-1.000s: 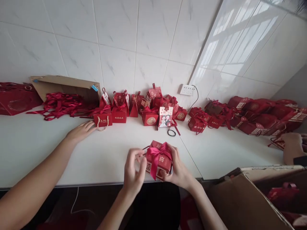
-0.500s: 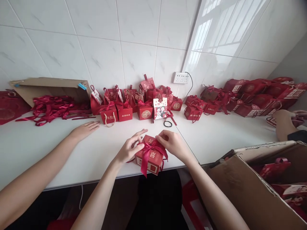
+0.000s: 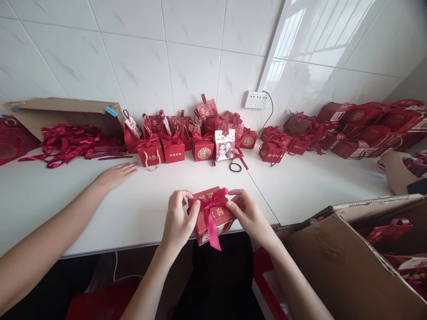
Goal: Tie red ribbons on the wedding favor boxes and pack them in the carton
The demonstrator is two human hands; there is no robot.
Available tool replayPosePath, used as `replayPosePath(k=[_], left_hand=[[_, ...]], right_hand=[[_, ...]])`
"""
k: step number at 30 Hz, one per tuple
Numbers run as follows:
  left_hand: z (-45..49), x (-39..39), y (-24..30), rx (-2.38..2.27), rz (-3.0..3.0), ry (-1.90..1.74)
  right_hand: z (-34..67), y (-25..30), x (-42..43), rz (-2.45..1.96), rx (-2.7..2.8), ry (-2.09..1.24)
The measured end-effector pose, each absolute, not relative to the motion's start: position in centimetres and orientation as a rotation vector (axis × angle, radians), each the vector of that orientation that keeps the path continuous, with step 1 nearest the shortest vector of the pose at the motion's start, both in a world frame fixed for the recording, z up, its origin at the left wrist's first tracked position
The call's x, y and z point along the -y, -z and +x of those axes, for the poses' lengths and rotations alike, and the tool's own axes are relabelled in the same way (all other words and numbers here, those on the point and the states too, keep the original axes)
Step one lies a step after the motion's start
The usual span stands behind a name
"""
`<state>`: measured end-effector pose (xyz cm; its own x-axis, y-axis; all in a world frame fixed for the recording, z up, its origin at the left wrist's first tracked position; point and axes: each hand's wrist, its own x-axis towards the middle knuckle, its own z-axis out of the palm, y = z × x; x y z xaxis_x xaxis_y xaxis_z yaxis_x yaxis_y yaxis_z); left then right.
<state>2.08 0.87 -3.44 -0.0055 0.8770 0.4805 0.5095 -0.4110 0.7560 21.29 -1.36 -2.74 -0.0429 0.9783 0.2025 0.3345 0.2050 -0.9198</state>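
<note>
A small red gift box (image 3: 218,220) with gold characters sits at the near edge of the white table (image 3: 150,204), tilted toward me. A dark pink ribbon bow (image 3: 211,205) is tied across its top, with a tail hanging down the front. My left hand (image 3: 178,222) is closed, pinching the bow's left loop at the box's left corner. My right hand (image 3: 250,215) is closed too, pinching the right loop and touching the box's right side.
Another person's hand (image 3: 115,174) lies flat on the table to the left. Finished red boxes (image 3: 200,149) line the wall, with a black hair tie (image 3: 235,167), loose ribbons (image 3: 70,142), more boxes (image 3: 360,129) and an open cardboard carton (image 3: 350,266) at my right.
The box has come nearer to the table's edge and tipped toward me. Both my hands have closed on the loops of the bow. The other person's hand stays flat.
</note>
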Motion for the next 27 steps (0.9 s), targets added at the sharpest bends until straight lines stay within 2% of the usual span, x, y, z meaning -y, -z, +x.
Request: replayPosePath(k=[4,7,9,11,14,17,20,24,27], left_hand=[[1.9,-1.1,2.2,-1.180,2.162,-1.275],[2.1,-1.4,1.4,-0.989,2.169,-1.052],[2.3,-1.6,1.4,-0.993,2.116,-1.039],[2.3,-1.8,1.6,-0.993,2.078,-1.075],[2.3,-1.9,1.9,-0.952,2.075,-1.066],[2.2,-2.0,1.9,-0.932,2.086,-1.042],[2.2,-2.1,1.8,-0.928,2.068,-1.036],[2.3,-2.1,1.8,-0.944,2.006,-1.012],[2.4,-1.8,1.9,-0.972,1.969,-1.078]], right_hand=[[21.5,1.8,1.5,-1.439,1.593,-0.814],[21.2,1.0,2.1,-1.541,1.674,-0.409],[20.7,0.7,3.1,-1.495,1.780,-0.091],[19.9,0.6,4.6,-1.431,1.880,0.063],[18.8,0.9,6.5,-1.326,1.952,-0.056],[18.9,1.2,6.5,-1.270,1.793,-0.243],[20.0,1.4,4.5,-1.397,1.613,-0.264],[21.1,1.2,2.0,-1.404,1.806,-0.376],[21.1,0.9,1.5,-1.389,1.808,-0.342]])
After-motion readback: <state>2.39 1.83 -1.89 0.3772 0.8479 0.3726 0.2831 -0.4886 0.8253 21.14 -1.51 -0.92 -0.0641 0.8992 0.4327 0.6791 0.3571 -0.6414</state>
